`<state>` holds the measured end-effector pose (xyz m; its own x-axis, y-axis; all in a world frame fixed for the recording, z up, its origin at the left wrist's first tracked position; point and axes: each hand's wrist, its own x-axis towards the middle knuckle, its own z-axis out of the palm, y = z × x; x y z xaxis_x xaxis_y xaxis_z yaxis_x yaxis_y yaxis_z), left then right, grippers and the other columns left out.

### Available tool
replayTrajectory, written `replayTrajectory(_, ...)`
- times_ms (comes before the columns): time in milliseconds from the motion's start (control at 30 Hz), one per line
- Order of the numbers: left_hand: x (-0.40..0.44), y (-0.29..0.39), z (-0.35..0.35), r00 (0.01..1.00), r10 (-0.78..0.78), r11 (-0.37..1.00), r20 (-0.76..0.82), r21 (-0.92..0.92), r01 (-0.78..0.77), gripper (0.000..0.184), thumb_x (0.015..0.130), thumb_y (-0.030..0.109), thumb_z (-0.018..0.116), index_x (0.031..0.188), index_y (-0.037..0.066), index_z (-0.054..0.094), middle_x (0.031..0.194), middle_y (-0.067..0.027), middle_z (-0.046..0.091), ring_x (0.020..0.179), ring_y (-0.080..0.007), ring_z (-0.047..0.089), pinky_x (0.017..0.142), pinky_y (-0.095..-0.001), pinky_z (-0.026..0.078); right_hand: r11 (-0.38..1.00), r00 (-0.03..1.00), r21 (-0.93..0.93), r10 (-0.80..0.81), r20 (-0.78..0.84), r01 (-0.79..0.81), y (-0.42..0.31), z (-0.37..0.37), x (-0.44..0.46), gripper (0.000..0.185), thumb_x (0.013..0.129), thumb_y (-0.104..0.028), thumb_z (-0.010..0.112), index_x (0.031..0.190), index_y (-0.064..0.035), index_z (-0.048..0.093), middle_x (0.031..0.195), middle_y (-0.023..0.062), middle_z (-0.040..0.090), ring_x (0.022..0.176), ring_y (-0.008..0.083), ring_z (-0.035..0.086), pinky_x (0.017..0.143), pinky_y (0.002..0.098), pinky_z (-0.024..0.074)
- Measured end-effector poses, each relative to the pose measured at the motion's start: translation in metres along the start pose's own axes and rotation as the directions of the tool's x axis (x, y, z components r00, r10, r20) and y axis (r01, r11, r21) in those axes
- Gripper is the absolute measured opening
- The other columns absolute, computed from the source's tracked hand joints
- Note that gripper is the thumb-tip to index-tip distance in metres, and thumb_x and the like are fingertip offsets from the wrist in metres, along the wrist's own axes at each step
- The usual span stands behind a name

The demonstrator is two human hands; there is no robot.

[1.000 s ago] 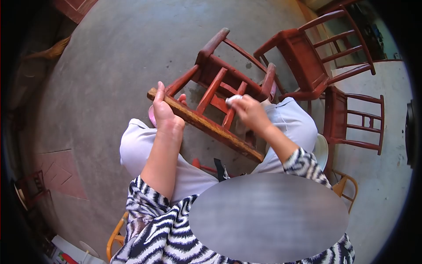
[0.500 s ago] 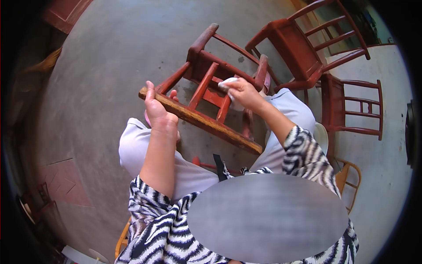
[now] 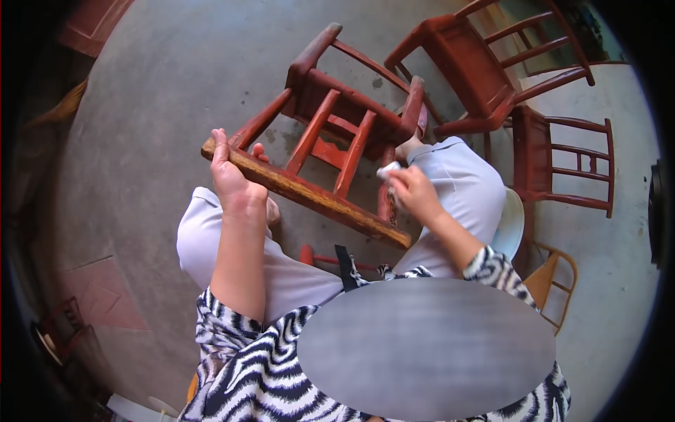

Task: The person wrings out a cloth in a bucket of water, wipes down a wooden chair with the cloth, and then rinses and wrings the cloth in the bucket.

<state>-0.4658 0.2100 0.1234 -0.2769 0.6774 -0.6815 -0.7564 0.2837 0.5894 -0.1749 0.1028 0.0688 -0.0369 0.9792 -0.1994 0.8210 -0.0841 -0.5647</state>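
Note:
A red wooden chair [image 3: 309,186] is tilted in front of me, its back towards my body and the worn top rail nearest. My left hand [image 3: 235,179] is wrapped round the left end of that rail, with the thumb and fingertips showing on either side. In my right hand [image 3: 416,191] is a bunched white cloth [image 3: 388,170], pinched between the fingers. The cloth lies against or close beside the chair's right back post [image 3: 386,204]; contact is hard to tell.
Two more red chairs, one [image 3: 472,67] at upper right and another [image 3: 532,155] below it, stand close to my right knee. A pale round basin [image 3: 512,224] shows partly behind my right leg. A light-brown chair [image 3: 545,283] is at lower right.
My right hand and the cloth have moved from a back slat to the right post, towards me. The held chair has shifted slightly left in view, with my left hand still on it.

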Motion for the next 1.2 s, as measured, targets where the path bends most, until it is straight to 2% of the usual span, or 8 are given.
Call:
replayTrajectory(133, 0.008, 0.002, -0.005, 0.997, -0.042, 0.998, 0.063, -0.050, 0.045, 0.030, 0.081, 0.039, 0.062, 0.094, 0.015, 0.050, 0.076, -0.0059, 0.056, 0.057, -0.0165, 0.054, 0.052, -0.0293, 0.046, 0.997, 0.991, 0.044, 0.072, -0.115, -0.067, 0.076, 0.041, 0.029, 0.016, 0.082, -0.018, 0.057, 0.093, -0.0070, 0.061, 0.086, 0.0205, 0.059, 0.080, 0.0368, 0.057, 0.070, 0.0410, 0.0458)
replayTrajectory(233, 0.004, 0.004, 0.000, 0.999, -0.041, 0.999, 0.015, -0.023, 0.042, 0.033, 0.083, 0.040, 0.060, 0.089, 0.010, 0.048, 0.075, -0.0052, 0.055, 0.058, -0.0164, 0.054, 0.053, -0.0297, 0.044, 0.955, 0.952, 0.154, 0.217, 0.215, -0.253, 0.073, 0.052, 0.037, 0.018, 0.080, -0.018, 0.057, 0.089, -0.0034, 0.063, 0.085, 0.0227, 0.062, 0.084, 0.0369, 0.059, 0.073, 0.0392, 0.0467)
replayTrajectory(400, 0.004, 0.004, 0.002, 0.999, -0.033, 0.999, 0.012, -0.040, 0.033, 0.027, 0.081, 0.035, 0.063, 0.091, 0.013, 0.052, 0.073, -0.0063, 0.055, 0.057, -0.0172, 0.054, 0.051, -0.0303, 0.046, 0.891, 0.904, 0.241, 0.416, -0.094, -0.385, 0.100, 0.056, 0.039, 0.023, 0.079, -0.019, 0.057, 0.092, -0.0008, 0.063, 0.086, 0.0204, 0.064, 0.083, 0.0323, 0.062, 0.076, 0.0364, 0.0470)
replayTrajectory(567, 0.005, 0.001, 0.002, 1.000, 0.002, 1.000, 0.010, -0.027, -0.002, 0.029, 0.082, 0.037, 0.061, 0.092, 0.012, 0.051, 0.073, -0.0064, 0.055, 0.057, -0.0170, 0.054, 0.051, -0.0299, 0.046, 0.978, 0.933, 0.209, 0.082, -0.351, -0.007, 0.068, 0.026, 0.070, 0.026, 0.081, -0.012, 0.057, 0.105, -0.0022, 0.061, 0.108, 0.0149, 0.057, 0.096, 0.0244, 0.057, 0.085, 0.0298, 0.0427)
replayTrajectory(700, 0.009, 0.002, 0.003, 1.000, 0.011, 0.999, 0.006, -0.032, -0.011, 0.031, 0.082, 0.038, 0.061, 0.093, 0.011, 0.049, 0.074, -0.0065, 0.055, 0.057, -0.0169, 0.054, 0.051, -0.0292, 0.047, 1.000, 0.975, 0.022, -0.008, -0.222, 0.013, 0.070, 0.039, 0.076, 0.023, 0.082, -0.012, 0.055, 0.102, -0.0019, 0.062, 0.103, 0.0127, 0.057, 0.095, 0.0216, 0.056, 0.084, 0.0281, 0.0423)
replayTrajectory(800, 0.014, 0.003, 0.002, 1.000, 0.017, 0.999, 0.012, -0.031, -0.017, 0.033, 0.082, 0.040, 0.061, 0.093, 0.011, 0.049, 0.074, -0.0065, 0.054, 0.058, -0.0164, 0.054, 0.051, -0.0285, 0.047, 0.945, 0.958, 0.183, 0.243, 0.155, -0.270, 0.052, 0.016, 0.067, 0.021, 0.081, -0.013, 0.055, 0.097, -0.0035, 0.064, 0.092, 0.0144, 0.061, 0.085, 0.0257, 0.058, 0.079, 0.0304, 0.0449)
replayTrajectory(1000, 0.007, 0.004, 0.004, 1.000, 0.002, 0.999, 0.017, -0.054, -0.001, 0.033, 0.082, 0.040, 0.061, 0.092, 0.012, 0.049, 0.074, -0.0052, 0.054, 0.058, -0.0158, 0.055, 0.052, -0.0292, 0.046, 0.906, 0.837, 0.373, -0.038, 0.546, -0.202, -0.031, -0.042, 0.025, 0.018, 0.081, -0.013, 0.056, 0.092, -0.0021, 0.066, 0.091, 0.0074, 0.058, 0.090, 0.0171, 0.055, 0.082, 0.0277, 0.0410)
replayTrajectory(1200, 0.006, 0.001, 0.003, 0.999, -0.033, 0.998, -0.012, -0.052, 0.032, 0.032, 0.081, 0.042, 0.061, 0.092, 0.014, 0.049, 0.075, -0.0038, 0.055, 0.059, -0.0155, 0.056, 0.052, -0.0300, 0.046, 0.992, 0.899, 0.046, -0.125, 0.420, 0.117, -0.008, -0.020, 0.055, 0.027, 0.077, -0.026, 0.051, 0.084, -0.0056, 0.067, 0.074, 0.0155, 0.062, 0.071, 0.0280, 0.061, 0.068, 0.0352, 0.0479)
